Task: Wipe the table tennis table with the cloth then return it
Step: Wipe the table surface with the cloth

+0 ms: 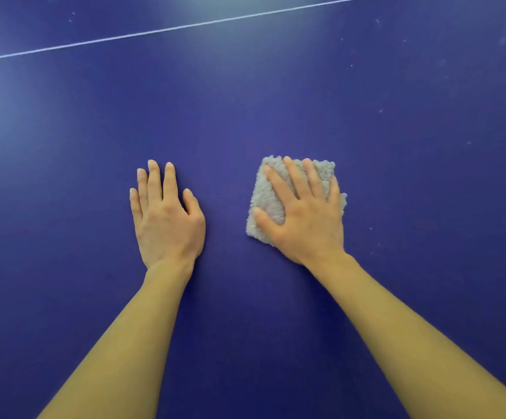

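Bright even light; pale glare top centre; sharp.

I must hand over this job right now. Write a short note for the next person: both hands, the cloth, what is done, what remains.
Left hand: flat on the blue table, holds nothing.
Right hand: presses flat on the grey cloth, fingers spread.
Cloth: folded, apart from the left hand.
Done: unclear how much is wiped.
Left: white specks to the right; wipe them, then return the cloth.

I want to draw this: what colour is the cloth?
Light grey cloth, fluffy, seen in the head view.
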